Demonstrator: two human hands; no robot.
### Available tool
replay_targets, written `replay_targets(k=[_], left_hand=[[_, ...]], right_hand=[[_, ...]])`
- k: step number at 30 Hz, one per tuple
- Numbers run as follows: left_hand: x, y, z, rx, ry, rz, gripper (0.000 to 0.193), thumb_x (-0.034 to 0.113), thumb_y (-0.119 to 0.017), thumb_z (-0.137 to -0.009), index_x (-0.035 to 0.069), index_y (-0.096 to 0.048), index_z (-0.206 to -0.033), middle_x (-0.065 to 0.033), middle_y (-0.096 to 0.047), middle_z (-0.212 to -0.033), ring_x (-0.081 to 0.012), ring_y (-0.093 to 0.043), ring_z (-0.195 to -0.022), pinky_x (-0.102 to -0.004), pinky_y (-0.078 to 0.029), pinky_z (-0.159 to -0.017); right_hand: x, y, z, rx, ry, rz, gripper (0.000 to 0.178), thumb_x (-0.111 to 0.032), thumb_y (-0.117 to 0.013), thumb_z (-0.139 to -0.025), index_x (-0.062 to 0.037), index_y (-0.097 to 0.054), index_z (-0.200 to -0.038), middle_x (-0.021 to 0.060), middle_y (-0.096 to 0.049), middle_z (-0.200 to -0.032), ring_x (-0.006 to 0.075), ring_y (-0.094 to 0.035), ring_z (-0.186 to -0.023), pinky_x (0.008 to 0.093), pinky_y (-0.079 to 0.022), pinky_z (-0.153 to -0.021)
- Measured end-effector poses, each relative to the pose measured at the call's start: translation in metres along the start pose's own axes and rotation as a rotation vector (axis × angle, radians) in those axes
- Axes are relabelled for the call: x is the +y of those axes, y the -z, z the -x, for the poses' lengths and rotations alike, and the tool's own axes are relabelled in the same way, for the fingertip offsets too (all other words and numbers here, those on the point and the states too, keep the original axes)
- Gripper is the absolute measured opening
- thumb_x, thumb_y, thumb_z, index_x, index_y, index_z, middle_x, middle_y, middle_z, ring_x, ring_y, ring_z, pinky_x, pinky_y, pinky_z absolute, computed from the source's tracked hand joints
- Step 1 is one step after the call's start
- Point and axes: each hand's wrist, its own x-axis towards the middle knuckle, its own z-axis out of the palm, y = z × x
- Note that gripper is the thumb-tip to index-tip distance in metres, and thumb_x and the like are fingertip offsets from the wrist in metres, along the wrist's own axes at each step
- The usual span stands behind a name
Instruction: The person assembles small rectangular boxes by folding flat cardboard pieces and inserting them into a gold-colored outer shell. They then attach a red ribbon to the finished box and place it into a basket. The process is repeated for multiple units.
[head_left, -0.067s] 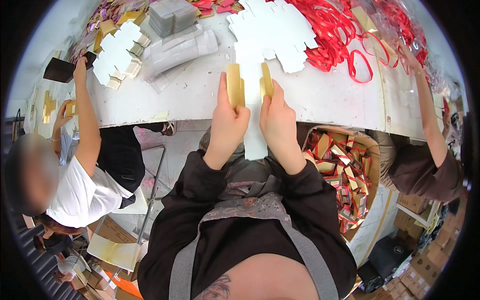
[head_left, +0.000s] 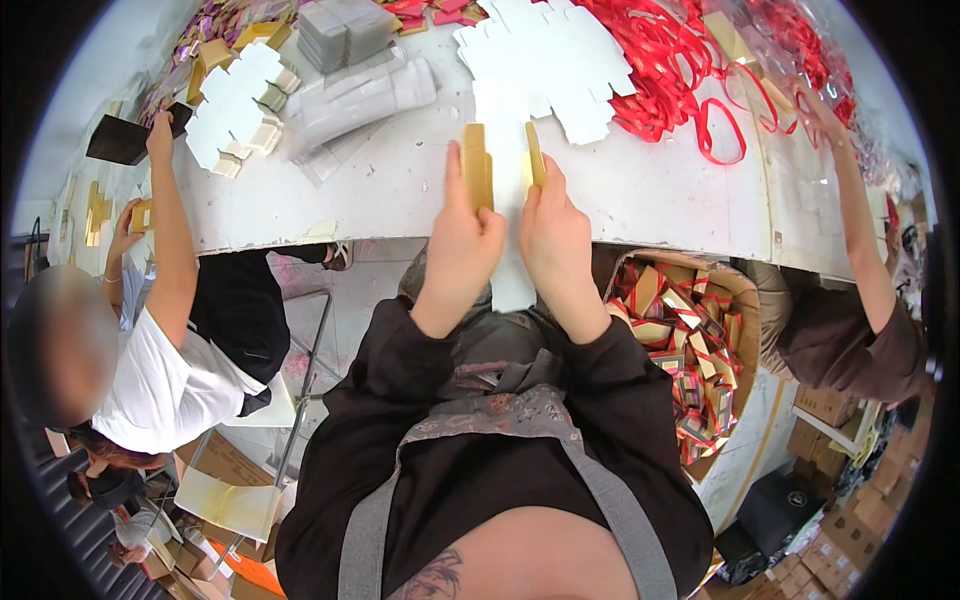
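Note:
Between my hands is a long box blank (head_left: 509, 195), white inside, its gold-faced sides standing up on the left and right. My left hand (head_left: 463, 245) grips the left side, thumb on the white face and forefinger stretched along the gold panel. My right hand (head_left: 553, 240) pinches the right side, thumb inside and fingers round the outer edge. The blank's near end hangs past the table edge above my lap. Just beyond its far end, a pile of flat white blanks (head_left: 545, 62) lies on the white table (head_left: 390, 195).
Red ribbons (head_left: 655, 75) heap up at the right. Clear plastic sleeves (head_left: 365, 100) and another blank stack (head_left: 235, 110) lie at the left. A carton (head_left: 745, 300) of ribboned boxes stands beside my right arm. Co-workers sit on both sides; the left one holds a gold piece (head_left: 143, 216).
My left hand has shifted slightly right, bringing the left gold side closer to the right one. The blank's near end has risen a little. My right hand has barely moved.

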Motion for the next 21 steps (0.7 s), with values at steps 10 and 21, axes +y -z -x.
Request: replay_targets(k=[10,21], left_hand=[[-0.020,-0.022,-0.027,0.037,-0.131,-0.130,0.069,-0.008,-0.041,-0.074,-0.006,-0.019,-0.140,-0.0307,-0.044,-0.127,-0.0421,-0.048,-0.114,-0.0410,-0.042,-0.092],[-0.022,-0.005,-0.026,-0.172,-0.037,0.153,0.069,-0.009,-0.037,-0.072,0.002,-0.026,-0.139,-0.0158,-0.044,-0.128,-0.0223,-0.044,-0.118,-0.0305,-0.034,-0.100]], right_hand=[[-0.006,-0.002,-0.012,-0.060,0.161,0.151,0.067,-0.005,-0.055,-0.077,-0.0011,-0.029,-0.139,0.0188,-0.055,-0.094,0.0351,-0.059,-0.067,0.0403,-0.050,-0.057],[0.022,0.021,-0.033,-0.391,-0.074,-0.459,0.060,-0.007,-0.051,-0.076,-0.0073,-0.037,-0.134,0.0237,-0.057,-0.108,0.0335,-0.061,-0.081,0.0377,-0.048,-0.075]])
